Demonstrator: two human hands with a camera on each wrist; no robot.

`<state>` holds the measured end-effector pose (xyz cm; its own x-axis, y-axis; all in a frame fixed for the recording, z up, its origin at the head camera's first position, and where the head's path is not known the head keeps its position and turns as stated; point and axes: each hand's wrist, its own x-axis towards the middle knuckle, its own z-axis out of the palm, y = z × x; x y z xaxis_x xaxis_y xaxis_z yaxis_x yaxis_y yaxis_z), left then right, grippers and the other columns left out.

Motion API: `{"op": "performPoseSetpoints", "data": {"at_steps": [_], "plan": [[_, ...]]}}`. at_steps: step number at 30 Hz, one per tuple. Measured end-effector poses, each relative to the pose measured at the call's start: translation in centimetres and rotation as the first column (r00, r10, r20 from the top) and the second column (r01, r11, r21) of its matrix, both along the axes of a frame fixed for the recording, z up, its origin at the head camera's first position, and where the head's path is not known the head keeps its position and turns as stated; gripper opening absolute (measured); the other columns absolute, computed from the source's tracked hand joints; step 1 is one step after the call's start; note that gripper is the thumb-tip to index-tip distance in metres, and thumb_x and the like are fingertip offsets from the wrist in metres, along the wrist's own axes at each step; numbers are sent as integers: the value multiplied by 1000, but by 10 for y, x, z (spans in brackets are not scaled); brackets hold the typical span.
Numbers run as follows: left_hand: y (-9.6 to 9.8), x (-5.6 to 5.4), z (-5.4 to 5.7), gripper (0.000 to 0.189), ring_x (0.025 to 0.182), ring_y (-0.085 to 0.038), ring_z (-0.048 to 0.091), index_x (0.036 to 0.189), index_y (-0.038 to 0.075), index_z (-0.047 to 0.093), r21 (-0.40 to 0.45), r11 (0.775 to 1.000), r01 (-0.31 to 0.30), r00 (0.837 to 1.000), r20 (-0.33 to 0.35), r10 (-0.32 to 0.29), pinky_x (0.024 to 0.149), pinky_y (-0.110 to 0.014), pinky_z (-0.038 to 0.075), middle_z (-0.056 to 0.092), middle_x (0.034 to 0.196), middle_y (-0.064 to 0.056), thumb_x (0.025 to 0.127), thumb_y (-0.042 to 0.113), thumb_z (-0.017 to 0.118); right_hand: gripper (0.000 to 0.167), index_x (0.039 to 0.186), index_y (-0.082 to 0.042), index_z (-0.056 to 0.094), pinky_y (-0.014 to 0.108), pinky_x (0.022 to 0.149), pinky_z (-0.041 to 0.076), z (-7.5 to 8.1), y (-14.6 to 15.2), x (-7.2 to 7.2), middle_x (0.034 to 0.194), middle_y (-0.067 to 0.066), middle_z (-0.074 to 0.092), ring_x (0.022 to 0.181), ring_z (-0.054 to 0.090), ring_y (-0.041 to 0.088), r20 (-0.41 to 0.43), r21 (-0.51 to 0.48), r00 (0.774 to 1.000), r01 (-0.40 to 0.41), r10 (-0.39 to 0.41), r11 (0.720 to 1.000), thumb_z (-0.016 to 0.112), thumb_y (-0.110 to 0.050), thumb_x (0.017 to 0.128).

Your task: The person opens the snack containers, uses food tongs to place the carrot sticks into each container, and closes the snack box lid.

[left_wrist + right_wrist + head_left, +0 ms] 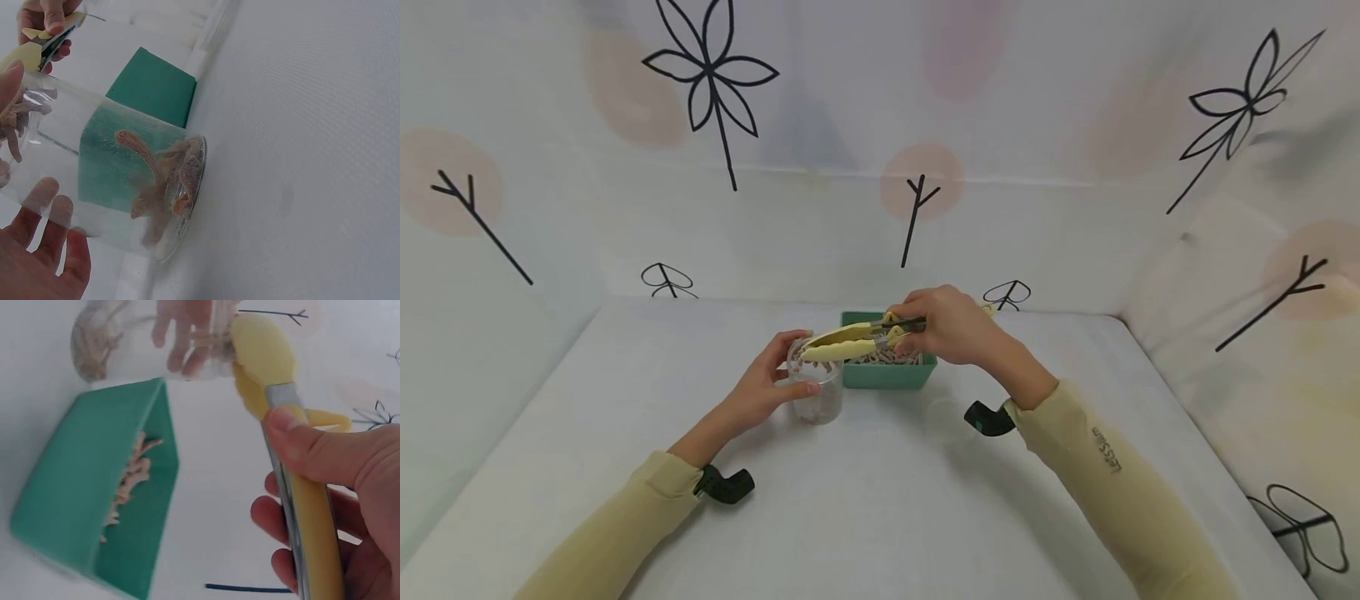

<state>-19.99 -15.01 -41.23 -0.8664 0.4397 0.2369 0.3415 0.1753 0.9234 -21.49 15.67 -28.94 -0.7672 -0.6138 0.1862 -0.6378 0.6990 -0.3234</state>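
Observation:
A clear plastic jar point(820, 406) stands on the table, and my left hand point(758, 385) holds it round the side with thumb and fingers. Brown dried strips point(185, 178) lie at the jar's bottom. My right hand point(951, 327) grips a pair of yellow tongs point(309, 519) with metal edges, thumb on one arm and fingers on the other. The tongs' heads point(835, 343) are at the jar's mouth, with several strips point(28, 112) showing between and below them. Just behind and right of the jar sits a green box point(889, 378) holding many similar strips point(132, 478).
On the white table point(865, 517), a faint clear round disc point(942, 413) lies right of the jar, in front of the box. A white cloth point(820, 233) with black plant drawings hangs behind and at the sides. Black wrist devices point(988, 419) stick out from both sleeves.

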Motion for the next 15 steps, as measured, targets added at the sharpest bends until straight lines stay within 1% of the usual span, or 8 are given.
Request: {"op": "performPoseSetpoints", "data": {"at_steps": [3,5,7,11,15], "plan": [[0,1,1,71,129,-25,44,148,13,36,5,1000,-3,1000,3,3,103,-55,36,48,143,-9,89,10,76,51,125,-11,71,33,70,52,13,-7,2,106,1,70,85,64,15,-52,113,999,-1,7,994,86,-27,80],[0,1,1,72,130,-25,43,148,15,37,8,1000,-6,1000,6,6,103,-55,36,48,143,-9,88,10,76,52,128,-13,70,34,71,53,19,-11,3,108,1,69,88,65,15,-50,168,999,6,2,986,85,-29,80],[1,1,2,72,130,-25,43,148,16,37,8,1000,-4,1000,8,4,103,-55,36,48,144,-9,88,11,76,55,130,-14,68,35,73,53,23,-13,4,112,1,69,91,65,16,-34,197,999,16,-10,980,85,-29,80],[0,1,1,72,131,-26,43,148,16,37,1,1000,-7,1000,12,7,103,-56,36,48,144,-9,88,13,77,56,132,-13,66,36,76,54,25,-14,4,117,2,68,96,66,17,5,199,1000,28,-30,980,85,-27,81],[1,1,0,73,131,-26,42,149,13,35,-7,1000,-11,1000,11,11,103,-56,37,47,144,-9,88,13,77,57,132,-12,66,34,76,54,24,-13,4,115,1,68,95,65,15,21,170,999,31,-35,985,85,-26,81]]}}
